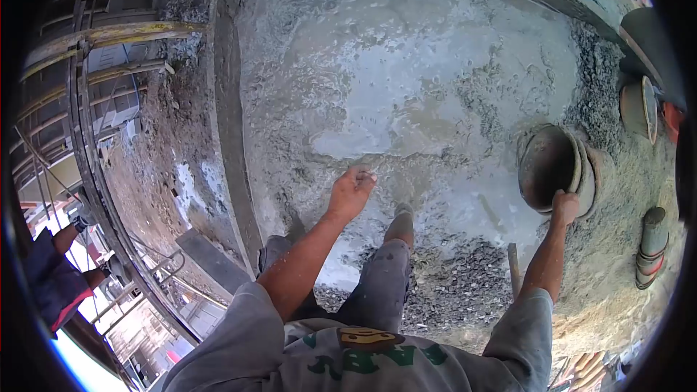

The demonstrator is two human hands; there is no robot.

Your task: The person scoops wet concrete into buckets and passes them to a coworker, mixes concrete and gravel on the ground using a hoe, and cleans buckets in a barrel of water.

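Note:
My right hand point(566, 207) is closed on the rim of a round bucket point(546, 168), which is tipped so that its dark inside shows. Behind it, more bucket rims are stacked or nested close by. Over the wet grey cement point(385, 94), my left hand point(353, 187) hangs with its fingers curled together; whether anything small is in them cannot be made out. Coarse gravel point(457, 283) lies in front of my legs, beside the wet cement.
Long boards point(231, 109) edge the cement on the left and along the top. More buckets point(639, 110) stand at the right, with stacked containers point(651, 247) below. Scaffold poles point(109, 33) and another person's legs point(76, 247) are at the left. A plank point(210, 260) lies near my left leg.

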